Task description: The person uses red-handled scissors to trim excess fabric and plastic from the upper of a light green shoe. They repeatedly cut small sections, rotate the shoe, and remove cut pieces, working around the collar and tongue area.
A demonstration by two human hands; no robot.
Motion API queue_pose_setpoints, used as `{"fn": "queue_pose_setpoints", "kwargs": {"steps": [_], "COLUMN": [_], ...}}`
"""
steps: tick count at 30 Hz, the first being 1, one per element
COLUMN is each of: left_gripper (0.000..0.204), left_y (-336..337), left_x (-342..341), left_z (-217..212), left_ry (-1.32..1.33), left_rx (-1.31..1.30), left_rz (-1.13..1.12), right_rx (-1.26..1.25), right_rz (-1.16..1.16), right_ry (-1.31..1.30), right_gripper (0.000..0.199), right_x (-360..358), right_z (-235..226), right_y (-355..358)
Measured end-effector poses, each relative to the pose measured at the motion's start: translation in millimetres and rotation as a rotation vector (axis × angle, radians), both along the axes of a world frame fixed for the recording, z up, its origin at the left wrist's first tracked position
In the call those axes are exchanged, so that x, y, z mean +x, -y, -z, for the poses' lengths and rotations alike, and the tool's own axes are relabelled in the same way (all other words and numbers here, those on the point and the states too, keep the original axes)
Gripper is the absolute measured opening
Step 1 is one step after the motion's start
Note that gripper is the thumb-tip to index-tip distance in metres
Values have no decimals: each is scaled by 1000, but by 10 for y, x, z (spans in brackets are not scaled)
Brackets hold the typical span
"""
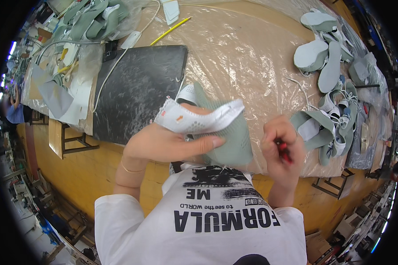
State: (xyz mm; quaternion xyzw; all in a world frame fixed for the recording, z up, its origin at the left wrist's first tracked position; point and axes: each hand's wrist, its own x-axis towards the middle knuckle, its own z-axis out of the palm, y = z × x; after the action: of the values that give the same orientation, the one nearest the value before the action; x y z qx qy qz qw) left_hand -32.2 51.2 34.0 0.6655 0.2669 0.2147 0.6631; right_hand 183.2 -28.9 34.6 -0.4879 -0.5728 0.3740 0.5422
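Note:
My left hand (163,143) is closed around a pale green and white shoe upper (227,143), its thumb pressed on the white part. The white piece curves up over the fingers, while the green perforated part hangs to the right over the table's near edge. Right of it, my right hand (284,143) is curled in a fist around a small red-handled tool (284,152). Its working end is hidden, so I cannot tell its exact kind. The two hands are apart.
A dark flat board (139,88) lies left on the plastic-covered table (234,48). Beyond it is a yellow pencil-like stick (170,31). Green shoe uppers (93,20) are heaped far left; several more shoe parts (311,55) lie at the right. A stool (336,183) stands below.

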Motion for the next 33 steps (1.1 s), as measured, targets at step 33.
{"fn": "queue_pose_setpoints", "kwargs": {"steps": [33], "left_gripper": [37], "left_y": [55], "left_x": [141], "left_z": [-79], "left_ry": [33], "left_rx": [-8], "left_rz": [-131], "right_rx": [294], "right_rz": [256], "right_ry": [443], "right_gripper": [23], "right_x": [-2], "right_z": [117], "right_y": [32]}}
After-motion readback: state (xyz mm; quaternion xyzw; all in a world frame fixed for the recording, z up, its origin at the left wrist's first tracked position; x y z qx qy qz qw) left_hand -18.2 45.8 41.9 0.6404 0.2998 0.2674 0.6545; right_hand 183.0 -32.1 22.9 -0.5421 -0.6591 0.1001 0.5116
